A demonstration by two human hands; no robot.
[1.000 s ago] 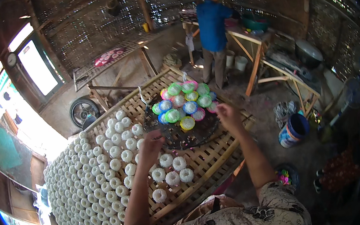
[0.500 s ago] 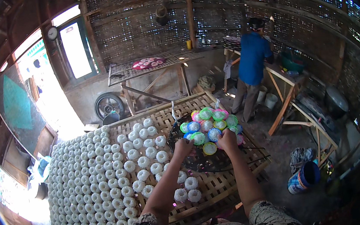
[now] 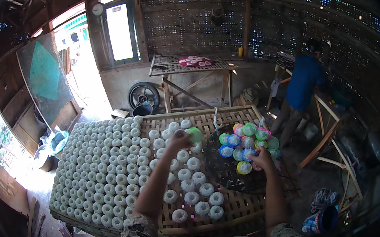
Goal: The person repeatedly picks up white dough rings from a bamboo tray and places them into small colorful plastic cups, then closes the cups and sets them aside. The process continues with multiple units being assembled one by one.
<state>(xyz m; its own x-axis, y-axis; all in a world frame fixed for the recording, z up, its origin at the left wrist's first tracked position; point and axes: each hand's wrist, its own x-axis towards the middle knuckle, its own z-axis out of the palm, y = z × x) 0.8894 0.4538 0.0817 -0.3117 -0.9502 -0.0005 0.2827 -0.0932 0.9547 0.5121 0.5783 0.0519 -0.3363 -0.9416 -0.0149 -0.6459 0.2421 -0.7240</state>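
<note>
Both hands are at work over the middle of the frame: the left hand point(image 3: 180, 140) is closed around a light green cup point(image 3: 195, 135), holding it above the loosely spaced white rings point(image 3: 198, 178), while the right hand point(image 3: 262, 158) has curled fingers at the edge of a blue cup point(image 3: 248, 153) with white filling; whether they grip it or only touch it, I cannot tell. That blue cup sits right of centre in a cluster of small cups point(image 3: 248, 130) in green, blue, pink and yellow, many showing white stuff inside, on a dark round tray point(image 3: 219, 173). Just left of the tray, the loose rings stand apart from one another on the slatted bamboo desk point(image 3: 243, 205), and farther left, across the centre-left of the frame, close rows of more white rings point(image 3: 109, 189) cover the desk. At the top centre, a second slatted table point(image 3: 171, 69) bears a red tray point(image 3: 195, 61) with round pieces on it. Below that table's left end, a wheel point(image 3: 143, 95) leans by the wall behind a black bucket point(image 3: 143, 109). At the right, a person in a blue top point(image 3: 304, 81) bends over a wooden bench. A blue bucket point(image 3: 321, 220) lies tilted in the lower right.
</note>
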